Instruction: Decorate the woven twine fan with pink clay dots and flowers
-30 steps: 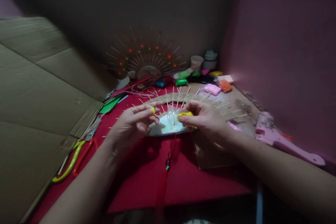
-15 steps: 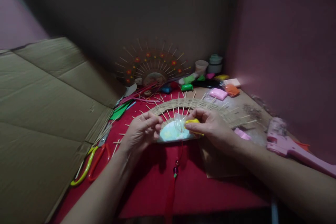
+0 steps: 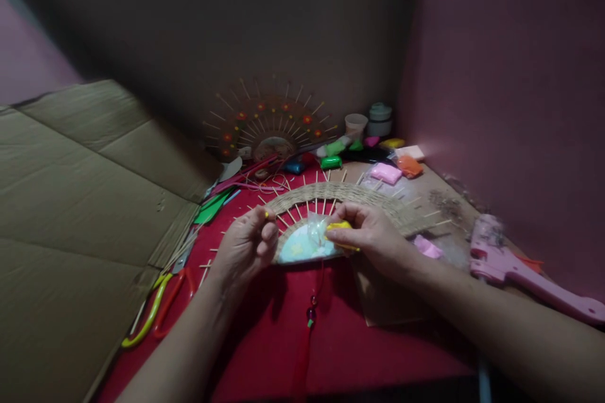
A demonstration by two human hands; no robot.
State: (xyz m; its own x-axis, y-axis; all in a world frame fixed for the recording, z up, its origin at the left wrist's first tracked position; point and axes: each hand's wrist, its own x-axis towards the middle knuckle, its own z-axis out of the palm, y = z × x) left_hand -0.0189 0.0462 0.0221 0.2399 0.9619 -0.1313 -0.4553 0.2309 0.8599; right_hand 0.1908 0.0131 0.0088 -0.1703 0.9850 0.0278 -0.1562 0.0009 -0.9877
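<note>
My left hand (image 3: 250,239) is closed, with a tiny bit of yellow clay (image 3: 266,215) pinched at the thumb and fingertip. Between thumb and fingers, my right hand (image 3: 373,236) grips a yellow clay packet (image 3: 343,236), whose clear plastic wrapper (image 3: 317,227) sticks out to the left. Under and behind both hands lies a woven fan (image 3: 326,191) with thin sticks spreading outward. Its pale blue half-round base (image 3: 302,249) shows between the hands. A red tassel (image 3: 302,352) with beads hangs from the base toward me.
Scissors (image 3: 158,312) lie at left beside a tall cardboard sheet (image 3: 85,220). A pink glue gun (image 3: 515,264) rests at right. Pink (image 3: 386,173) and orange clay packets (image 3: 409,166) sit behind. A finished-looking fan (image 3: 276,123) with red flowers leans at the back, near a cup (image 3: 355,126).
My left hand has moved slightly left, away from the packet, and its yellow bit now shows at the fingertips. The right hand keeps its grip. The whole view has shifted a little.
</note>
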